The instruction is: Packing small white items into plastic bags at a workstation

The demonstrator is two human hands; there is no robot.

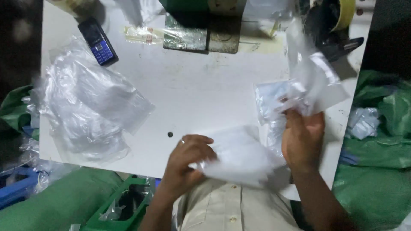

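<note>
My left hand (187,164) grips the edge of a blurred white folded cloth or packet (239,158) at the near edge of the white table (201,85). My right hand (302,137) holds up a clear plastic bag (312,83) with a pale item inside, over the table's right side. The two hands are about a hand's width apart. A ring shows on a finger of my left hand.
A heap of clear plastic bags (85,111) lies at the left. A dark mobile phone (98,41) sits at the far left. A tape dispenser (336,25) stands at the far right. Green sacks (381,141) flank the table.
</note>
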